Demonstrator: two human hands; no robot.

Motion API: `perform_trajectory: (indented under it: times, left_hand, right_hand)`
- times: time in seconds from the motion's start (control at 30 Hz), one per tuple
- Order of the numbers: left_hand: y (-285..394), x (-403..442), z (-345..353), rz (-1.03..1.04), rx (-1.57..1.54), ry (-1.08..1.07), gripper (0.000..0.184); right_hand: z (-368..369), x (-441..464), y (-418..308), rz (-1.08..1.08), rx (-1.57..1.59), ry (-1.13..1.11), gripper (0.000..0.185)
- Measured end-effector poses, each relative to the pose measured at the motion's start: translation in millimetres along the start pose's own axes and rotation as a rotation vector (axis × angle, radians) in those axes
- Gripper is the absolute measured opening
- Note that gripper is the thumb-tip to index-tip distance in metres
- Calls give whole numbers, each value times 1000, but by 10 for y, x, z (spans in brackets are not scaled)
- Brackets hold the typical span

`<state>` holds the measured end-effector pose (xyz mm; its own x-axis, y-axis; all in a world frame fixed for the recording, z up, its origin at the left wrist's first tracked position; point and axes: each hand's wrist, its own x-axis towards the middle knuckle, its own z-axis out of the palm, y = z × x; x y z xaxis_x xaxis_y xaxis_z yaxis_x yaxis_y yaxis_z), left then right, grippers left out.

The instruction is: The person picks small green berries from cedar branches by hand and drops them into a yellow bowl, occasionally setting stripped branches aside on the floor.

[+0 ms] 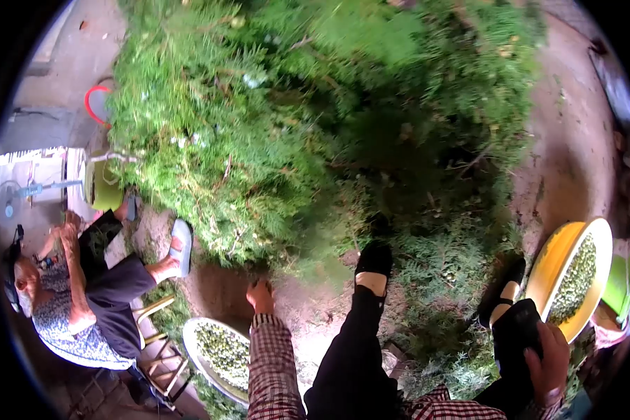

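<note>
My left hand (260,298), in a checked sleeve, is at the near edge of a large heap of green leafy branches (259,161). Its fingers look curled; what they grip, if anything, cannot be made out. Just below it stands a pale basin (191,343) holding small green pieces (224,353), perhaps seed cones. My right hand (549,360) rests with its fingers laid along my black trouser leg (516,339), and nothing shows in it. Beyond it a yellow basin (539,280) contains similar green pieces (574,280). Blurred green sprays (315,269) lie right of my left hand.
Another person (84,308) sits on a chair (162,364) at the left, a grey shoe (180,248) near the heap. Behind are a green bucket (105,182) and a red ring-shaped rim (91,105). Loose sprigs (441,273) surround my feet. A bright green container (621,290) stands far right.
</note>
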<state>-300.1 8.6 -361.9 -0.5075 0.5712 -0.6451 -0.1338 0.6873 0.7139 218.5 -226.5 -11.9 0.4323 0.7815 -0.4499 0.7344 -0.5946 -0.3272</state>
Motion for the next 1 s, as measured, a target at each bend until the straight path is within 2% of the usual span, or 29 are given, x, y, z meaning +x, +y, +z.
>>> perform_trajectory:
  times: [0.03,0.1,0.13,0.3,0.4,0.47,0.5,0.57,0.6,0.63,0.67,0.73,0.8,0.87,0.93,0.97,1.0]
  left_hand:
    - [-9,-90,-96,66,30,-124,3]
    - [-78,-250,-247,17,-174,-244,7]
    - [-105,-321,-244,-116,-398,-233,8]
    - [513,-1326,92,-201,-460,-698,10]
    - [1128,-1989,414,-86,-418,-973,14]
    - [1581,-2651,606,21,-382,-1085,19]
    - [1751,-2944,660,82,-355,-1177,20]
    - [2004,-3577,700,189,-283,-1311,20]
    - [2050,-3918,674,231,-234,-1347,20]
    - [2015,-4228,661,311,-192,-1372,19]
    - [1954,-4502,590,360,-76,-1433,20]
    - [1661,-4872,490,354,54,-1570,19]
    - [1277,-5028,367,585,402,-1538,16]
    - [752,-4917,337,932,579,-1372,15]
    - [572,-5090,256,1549,553,-1269,18]
    - [574,-5172,188,1684,640,-1220,21]
    - [546,-5197,151,1663,682,-1243,21]
  right_hand:
    - [-29,-39,-15,-21,-7,28,49]
    - [-110,-99,-66,-68,17,43,49]
    - [-165,-120,-113,-104,14,70,49]
    - [-220,-415,-24,-282,115,167,40]
    - [-171,-559,138,-419,209,174,37]
    - [-170,-661,155,-452,151,198,38]
    - [-26,-620,234,-493,330,177,40]
    - [-46,-680,108,-193,691,-82,44]
    - [224,-586,192,-227,873,-81,50]
    - [335,-622,112,-216,1247,-98,59]
    - [303,-762,-31,-73,1570,-265,64]
    - [685,-823,-184,-100,1928,-447,71]
    - [875,-1032,-397,-165,2122,-616,64]
    - [886,-1281,-598,-227,2283,-737,52]
    - [1551,-1019,-473,-166,2393,-900,47]
    - [1526,-1111,-462,-166,2415,-861,45]
    - [1493,-1215,-449,-167,2436,-820,43]
